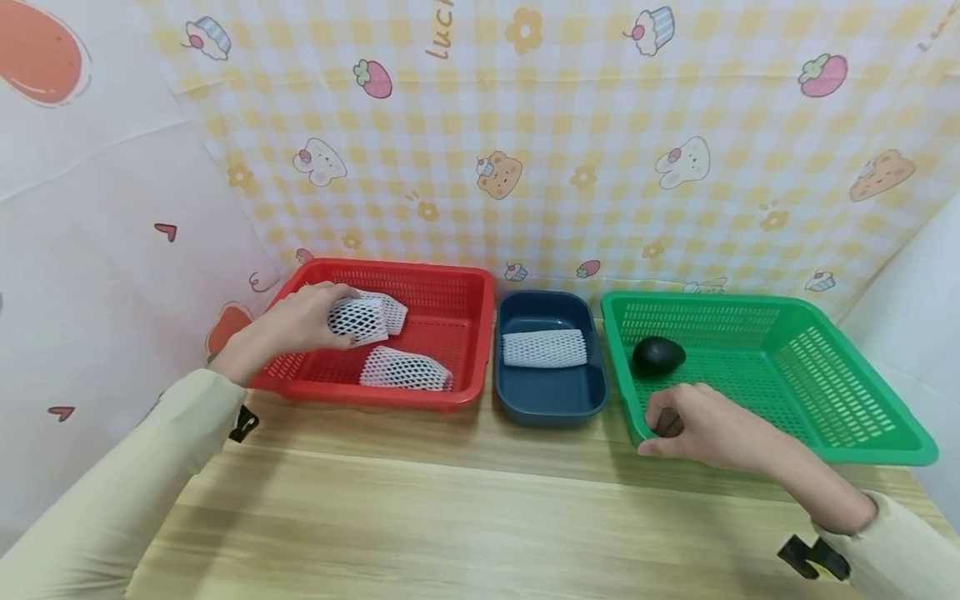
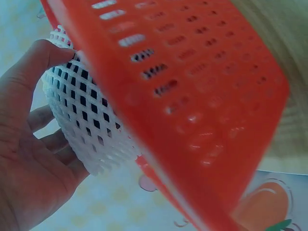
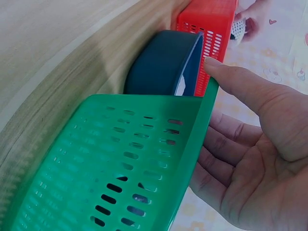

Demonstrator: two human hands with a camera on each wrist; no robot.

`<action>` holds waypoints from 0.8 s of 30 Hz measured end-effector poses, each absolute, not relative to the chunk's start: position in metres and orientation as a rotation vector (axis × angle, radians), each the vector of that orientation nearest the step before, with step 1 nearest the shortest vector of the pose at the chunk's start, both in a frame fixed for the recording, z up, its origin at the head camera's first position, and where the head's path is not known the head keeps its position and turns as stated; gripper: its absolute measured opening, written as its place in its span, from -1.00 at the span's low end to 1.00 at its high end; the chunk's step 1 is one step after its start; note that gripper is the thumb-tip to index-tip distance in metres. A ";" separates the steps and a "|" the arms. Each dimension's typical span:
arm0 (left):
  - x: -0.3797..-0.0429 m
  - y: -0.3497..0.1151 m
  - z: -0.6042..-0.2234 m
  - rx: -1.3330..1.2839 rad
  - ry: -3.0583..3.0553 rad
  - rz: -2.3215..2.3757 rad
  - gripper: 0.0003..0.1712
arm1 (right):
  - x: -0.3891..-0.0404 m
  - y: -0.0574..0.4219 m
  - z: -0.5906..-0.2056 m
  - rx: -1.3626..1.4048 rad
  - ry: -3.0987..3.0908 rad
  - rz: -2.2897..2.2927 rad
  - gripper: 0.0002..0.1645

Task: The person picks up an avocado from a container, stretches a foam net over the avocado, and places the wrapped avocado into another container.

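Note:
In the head view, my left hand [image 1: 311, 319] holds a white foam net sleeve [image 1: 358, 321] over the red basket [image 1: 450, 400]. Something dark shows through the mesh of this sleeve [image 2: 84, 103] in the left wrist view, with thumb and fingers on either side. Two more foam nets, a front one [image 1: 405, 369] and a back one [image 1: 395, 315], lie in the basket. My right hand [image 1: 705, 429] hovers by the near left corner of the green basket [image 1: 900, 433], fingers loosely curled, nothing seen in them. A dark avocado [image 1: 658, 357] lies inside that basket.
Between the baskets stands a dark blue tray [image 1: 551, 404] with a flat white foam net [image 1: 544, 348] in it. All three containers stand on a wooden table [image 1: 450, 525], against a yellow checked cloth [image 1: 450, 108] at the back.

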State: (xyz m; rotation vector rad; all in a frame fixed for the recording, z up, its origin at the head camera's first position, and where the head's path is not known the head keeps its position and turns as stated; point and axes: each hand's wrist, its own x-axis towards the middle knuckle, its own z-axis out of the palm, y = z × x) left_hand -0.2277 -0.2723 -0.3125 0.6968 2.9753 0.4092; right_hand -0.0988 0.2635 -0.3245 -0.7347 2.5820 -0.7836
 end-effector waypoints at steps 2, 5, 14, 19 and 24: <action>-0.228 -0.276 -0.314 0.692 2.967 0.405 -0.19 | -0.098 0.263 -0.324 -0.731 2.585 -0.782 -0.74; -0.228 -0.280 -0.317 0.675 2.950 0.391 -0.17 | -0.098 0.263 -0.324 -0.733 2.586 -0.782 -0.74; -0.227 -0.286 -0.320 0.660 2.909 0.407 -0.28 | -0.097 0.264 -0.325 -0.755 2.600 -0.783 -0.74; -0.226 -0.284 -0.320 0.665 2.908 0.420 -0.29 | -0.096 0.264 -0.325 -0.754 2.604 -0.775 -0.75; -0.223 -0.276 -0.320 0.729 2.911 0.426 -0.31 | -0.097 0.264 -0.325 -0.756 2.609 -0.770 -0.74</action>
